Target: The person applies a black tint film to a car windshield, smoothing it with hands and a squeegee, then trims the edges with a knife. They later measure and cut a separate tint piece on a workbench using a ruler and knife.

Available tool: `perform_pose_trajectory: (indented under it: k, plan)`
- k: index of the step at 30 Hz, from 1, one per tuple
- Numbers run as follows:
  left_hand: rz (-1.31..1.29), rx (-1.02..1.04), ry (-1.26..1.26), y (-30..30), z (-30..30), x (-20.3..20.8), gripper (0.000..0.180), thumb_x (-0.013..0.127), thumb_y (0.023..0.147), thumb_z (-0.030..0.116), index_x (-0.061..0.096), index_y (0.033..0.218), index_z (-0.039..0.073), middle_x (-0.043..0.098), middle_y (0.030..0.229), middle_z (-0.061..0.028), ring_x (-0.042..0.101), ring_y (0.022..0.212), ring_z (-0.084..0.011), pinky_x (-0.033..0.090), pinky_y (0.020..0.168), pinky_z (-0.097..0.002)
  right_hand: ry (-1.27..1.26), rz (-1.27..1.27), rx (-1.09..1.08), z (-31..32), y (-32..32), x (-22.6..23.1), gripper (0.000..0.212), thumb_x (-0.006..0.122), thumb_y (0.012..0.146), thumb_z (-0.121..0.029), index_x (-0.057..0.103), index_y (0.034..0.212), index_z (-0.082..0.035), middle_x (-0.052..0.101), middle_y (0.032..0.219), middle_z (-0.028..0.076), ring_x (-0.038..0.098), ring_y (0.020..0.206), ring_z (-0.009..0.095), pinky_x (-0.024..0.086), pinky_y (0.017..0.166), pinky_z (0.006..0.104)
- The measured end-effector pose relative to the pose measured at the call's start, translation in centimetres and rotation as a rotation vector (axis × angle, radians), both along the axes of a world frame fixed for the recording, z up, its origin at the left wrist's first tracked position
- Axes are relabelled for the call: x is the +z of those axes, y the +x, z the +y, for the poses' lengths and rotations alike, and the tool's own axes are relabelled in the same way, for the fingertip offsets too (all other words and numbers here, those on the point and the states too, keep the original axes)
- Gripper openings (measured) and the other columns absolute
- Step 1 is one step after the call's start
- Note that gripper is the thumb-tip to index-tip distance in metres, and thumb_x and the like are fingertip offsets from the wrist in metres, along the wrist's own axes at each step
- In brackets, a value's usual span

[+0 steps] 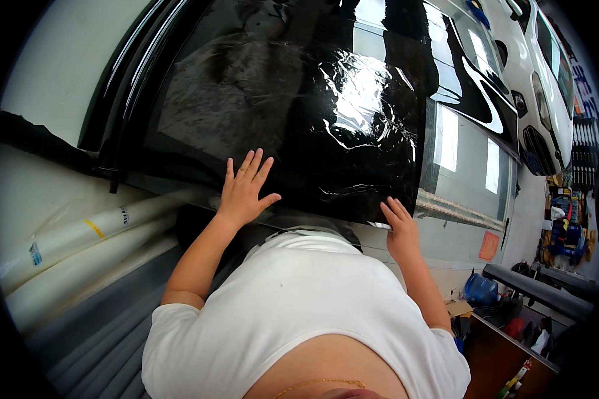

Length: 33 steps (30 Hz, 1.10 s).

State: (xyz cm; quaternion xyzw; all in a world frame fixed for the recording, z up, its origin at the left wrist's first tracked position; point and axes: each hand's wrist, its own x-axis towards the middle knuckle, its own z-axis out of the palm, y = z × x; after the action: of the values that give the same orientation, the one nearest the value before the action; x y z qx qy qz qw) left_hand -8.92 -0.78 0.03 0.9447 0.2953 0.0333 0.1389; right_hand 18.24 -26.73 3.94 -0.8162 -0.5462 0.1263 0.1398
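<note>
Evenly, we should steady the wrinkled, glossy black sheet [306, 149] before us, bare left hand [241, 193] spread flat, bare right hand [402, 231] at its near-right corner, pinching or not we cannot tell.

Bare forearms [201, 259] forward, left hand [241, 194] flat with fingers apart, right hand [402, 231] with fingers close together.

On the pale wrapped roll [73, 234] sit a blue label [34, 254], a yellow strip [94, 228] and dark print [124, 215], too small to read. Large blue lettering [584, 80] marks the right-hand wall; a reddish sheet [488, 246] is too blurred to read.
</note>
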Motion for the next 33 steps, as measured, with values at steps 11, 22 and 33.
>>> perform_pose_trajectory:
  k: [11,22,33]
  plan:
    - [0.03,-0.004,0.029,0.5,-0.2,0.7,0.082,0.057,0.08,0.056,0.027,0.144,0.016,0.019,0.151,-0.0136,0.018,0.14,-0.0283,0.011,0.109,-0.058,0.35,0.502,-0.772,-2.6,6.0,-3.8,0.025,0.052,0.09,-0.006,0.061,0.113,0.0,0.065,0.104,0.01,0.061,0.096,0.016,0.045,0.086,0.0286]
    - [0.014,0.023,0.008,0.7,-0.5,1.2,0.085,0.057,0.079,0.059,0.028,0.144,0.014,0.018,0.151,-0.0138,0.017,0.14,-0.0261,0.009,0.111,-0.0547,0.389,0.627,-0.841,3.1,15.6,-6.0,0.027,0.062,0.085,-0.021,0.062,0.107,-0.004,0.064,0.079,0.003,0.046,0.053,0.007,0.034,0.047,0.022]
    - [0.116,0.139,-0.031,1.6,-0.6,2.0,0.1,0.064,0.068,0.063,0.023,0.145,0.014,0.01,0.153,-0.0144,0.01,0.141,-0.0274,0.005,0.113,-0.0493,0.965,1.344,-1.381,10.0,36.9,-7.7,0.028,0.071,0.081,-0.034,0.056,0.089,-0.011,0.057,0.077,0.001,0.033,0.042,0.011,0.023,0.037,0.023]
